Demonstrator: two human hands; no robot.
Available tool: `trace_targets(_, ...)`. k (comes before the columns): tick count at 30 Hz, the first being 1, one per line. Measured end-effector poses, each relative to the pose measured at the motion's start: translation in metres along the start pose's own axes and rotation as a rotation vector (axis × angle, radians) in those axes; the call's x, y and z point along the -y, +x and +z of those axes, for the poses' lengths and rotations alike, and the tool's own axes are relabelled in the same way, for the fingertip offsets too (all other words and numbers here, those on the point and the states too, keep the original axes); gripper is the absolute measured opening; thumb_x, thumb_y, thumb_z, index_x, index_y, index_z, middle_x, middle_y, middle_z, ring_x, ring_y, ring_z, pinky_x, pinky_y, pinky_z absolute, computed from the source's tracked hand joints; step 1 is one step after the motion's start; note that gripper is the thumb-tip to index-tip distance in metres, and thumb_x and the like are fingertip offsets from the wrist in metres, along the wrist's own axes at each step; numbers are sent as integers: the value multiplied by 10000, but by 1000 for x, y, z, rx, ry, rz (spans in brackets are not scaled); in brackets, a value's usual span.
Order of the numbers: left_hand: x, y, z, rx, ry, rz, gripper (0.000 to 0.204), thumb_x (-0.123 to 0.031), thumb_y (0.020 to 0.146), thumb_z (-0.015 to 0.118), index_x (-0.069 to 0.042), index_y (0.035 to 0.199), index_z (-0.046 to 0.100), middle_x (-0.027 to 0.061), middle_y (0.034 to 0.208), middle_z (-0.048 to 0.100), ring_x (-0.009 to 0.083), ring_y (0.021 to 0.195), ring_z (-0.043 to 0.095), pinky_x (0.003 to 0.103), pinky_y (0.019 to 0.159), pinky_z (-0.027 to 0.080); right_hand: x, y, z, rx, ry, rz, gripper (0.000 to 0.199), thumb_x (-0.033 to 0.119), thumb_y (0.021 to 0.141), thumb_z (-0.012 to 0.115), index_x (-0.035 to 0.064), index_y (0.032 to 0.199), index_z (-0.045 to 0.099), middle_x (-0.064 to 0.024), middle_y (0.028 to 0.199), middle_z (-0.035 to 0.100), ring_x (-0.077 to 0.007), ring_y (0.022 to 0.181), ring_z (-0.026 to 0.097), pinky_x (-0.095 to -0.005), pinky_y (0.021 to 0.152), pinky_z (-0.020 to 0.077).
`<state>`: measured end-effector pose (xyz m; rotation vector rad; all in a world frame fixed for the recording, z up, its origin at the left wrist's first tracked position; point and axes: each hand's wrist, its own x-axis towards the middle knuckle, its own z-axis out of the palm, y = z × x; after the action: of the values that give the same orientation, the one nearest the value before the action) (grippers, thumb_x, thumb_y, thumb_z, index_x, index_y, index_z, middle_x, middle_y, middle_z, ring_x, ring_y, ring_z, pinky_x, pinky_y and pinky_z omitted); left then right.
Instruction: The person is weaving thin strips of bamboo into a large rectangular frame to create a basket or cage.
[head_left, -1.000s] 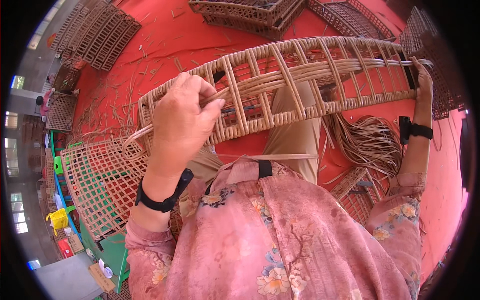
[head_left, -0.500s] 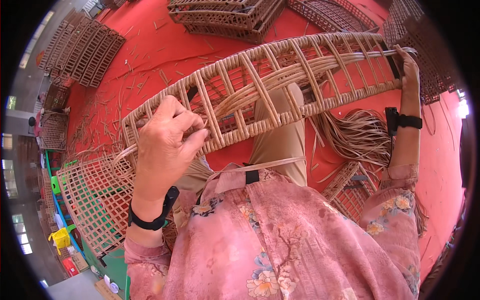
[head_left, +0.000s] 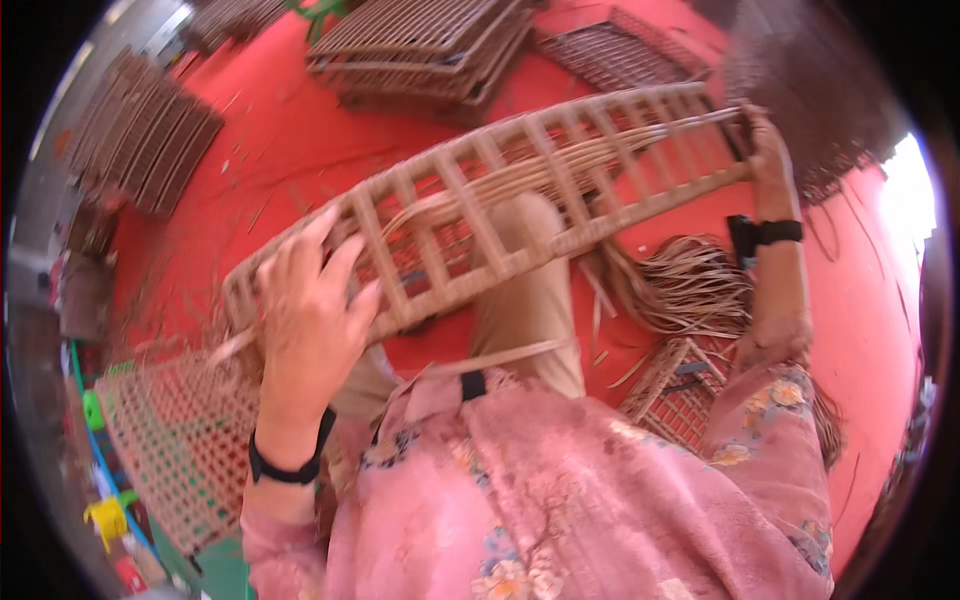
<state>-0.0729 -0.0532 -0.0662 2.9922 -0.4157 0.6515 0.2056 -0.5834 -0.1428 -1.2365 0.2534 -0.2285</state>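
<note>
A long woven rattan basket, its side showing wrapped rims and cross slats, lies tilted across my knees. My left hand is over its left end with fingers spread and apart, holding nothing that shows. My right hand is closed round the basket's far right end, its fingers partly hidden. A bundle of pale rattan strips runs through the slats toward my right hand. Motion blurs the picture.
Stacked rattan baskets stand on the red floor ahead, with another stack at left. Loose rattan strips lie beside my right arm. A woven mesh panel is at lower left, near a yellow object.
My left hand has gone from a pinch to spread fingers. The view has shifted, and the basket, held at its right end, now appears farther left.
</note>
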Motion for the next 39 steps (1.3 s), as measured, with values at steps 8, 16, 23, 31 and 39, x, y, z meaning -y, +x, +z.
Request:
trace_targets(8,-13,-11,17,-76,-111,-73,261,-1,698,685,7,958,669,101,900,558,280,899,533,386,811,446,25,26,-45,74,119,-30,94,192,898,676,103,885,651,-8,684,615,-123,564,582,-228,423,418)
trace_targets(16,-9,-30,32,-180,-142,-110,289,106,725,577,27,992,654,133,1100,615,303,997,549,394,888,451,66,33,-12,108,71,-91,145,179,930,635,47,984,664,6,739,593,-77,578,531,-210,426,391)
trace_targets(23,0,-34,35,-95,-230,-126,273,127,694,554,45,936,650,153,1131,614,319,1018,546,393,875,474,95,52,-26,64,55,-283,156,187,916,661,41,973,662,5,720,587,-70,561,524,-188,420,398)
trace_targets(31,-7,-16,30,-86,-285,-116,214,110,702,526,56,874,642,149,1114,626,329,1024,540,397,883,453,22,106,-88,172,88,-2,110,203,924,639,99,902,611,20,681,539,-75,550,508,-191,412,382)
trace_targets(39,-16,3,22,15,-281,-246,228,125,761,513,60,917,666,140,1134,594,287,1017,517,352,856,443,62,74,-36,59,171,-69,92,190,885,689,101,887,664,19,688,596,-76,554,544,-185,424,388)
